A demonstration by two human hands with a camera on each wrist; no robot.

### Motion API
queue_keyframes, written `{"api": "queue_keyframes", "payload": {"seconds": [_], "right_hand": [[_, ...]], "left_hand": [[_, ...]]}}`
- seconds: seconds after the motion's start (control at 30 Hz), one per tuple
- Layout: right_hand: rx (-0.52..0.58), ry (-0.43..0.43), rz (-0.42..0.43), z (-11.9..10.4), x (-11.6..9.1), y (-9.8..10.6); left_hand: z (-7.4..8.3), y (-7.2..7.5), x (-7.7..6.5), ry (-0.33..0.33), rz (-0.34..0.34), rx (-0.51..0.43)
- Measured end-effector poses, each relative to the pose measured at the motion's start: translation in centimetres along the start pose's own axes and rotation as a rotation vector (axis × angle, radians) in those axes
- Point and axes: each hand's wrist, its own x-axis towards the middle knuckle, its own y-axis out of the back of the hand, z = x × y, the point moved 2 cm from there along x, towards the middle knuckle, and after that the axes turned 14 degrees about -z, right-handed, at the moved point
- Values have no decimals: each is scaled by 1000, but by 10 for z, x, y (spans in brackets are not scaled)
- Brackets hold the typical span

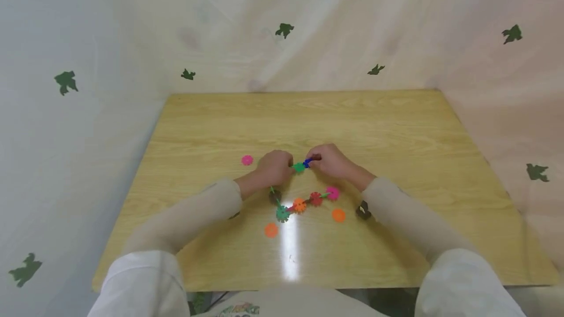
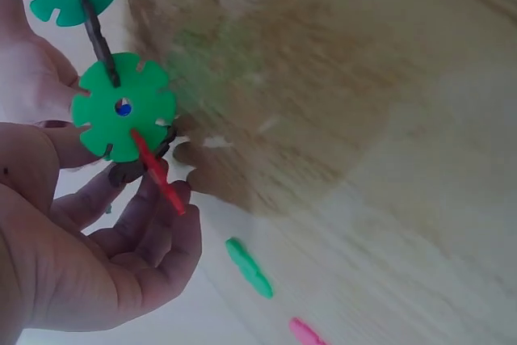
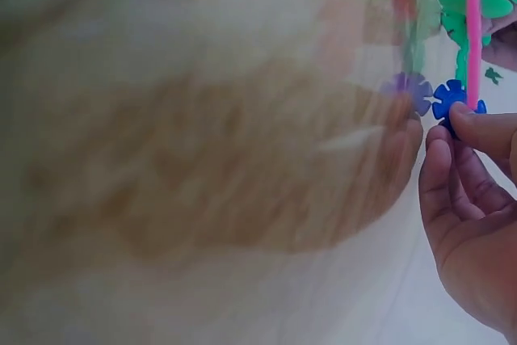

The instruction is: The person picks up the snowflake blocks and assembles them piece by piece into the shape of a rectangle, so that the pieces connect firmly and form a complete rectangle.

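A linked chain of notched flower-shaped plastic discs runs between my hands and down onto the table. My left hand [image 1: 275,168] grips it beside a green disc [image 1: 299,167]; in the left wrist view its fingers pinch near another view of a green disc [image 2: 123,107] with red and dark discs slotted in edge-on. My right hand [image 1: 333,161] pinches a blue disc [image 3: 452,103] between thumb and fingers, where a pink disc [image 3: 473,38] stands edge-on. Below the hands, the chain continues through a teal disc [image 1: 283,214], an orange disc [image 1: 299,205], a red disc [image 1: 315,198] and a pink end disc [image 1: 332,192].
On the wooden table [image 1: 352,121] lie a loose pink disc [image 1: 247,160], a left orange disc [image 1: 271,230] and a right orange disc [image 1: 338,215]. A dark piece [image 1: 363,210] sits by the right forearm. A pale curtain [image 1: 229,23] hangs behind and at both sides.
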Motion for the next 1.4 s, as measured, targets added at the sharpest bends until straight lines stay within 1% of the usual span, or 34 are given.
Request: {"api": "queue_keyframes", "payload": {"seconds": [0.13, 0.23, 0.5, 0.77, 0.97, 1.03, 1.23, 1.3, 1.4], "right_hand": [[-35, 38, 1, -4, 0, 0], [-54, 50, 2, -4, 0, 0], [-29, 65, 16, -2, -2, 3], [-72, 162, 12, -3, -3, 2], [-126, 235, 15, -6, -4, 2], [-110, 234, 17, -5, -4, 2], [-17, 164, -2, 3, -2, -1], [-33, 167, -6, 2, -2, 0], [-113, 214, -12, -4, -2, 2]], "left_hand": [[0, -2, 0, -28, 33, -19], [-1, -4, 0, -44, 61, -37], [0, -8, -3, -77, 130, -54], [-3, -13, -6, -135, 193, -54], [-4, -15, -7, -168, 225, -45], [-3, -16, -7, -178, 233, -38], [-4, -17, -7, -197, 238, -14], [-4, -18, -7, -204, 242, -14], [-4, -18, -7, -218, 253, -8]]}}
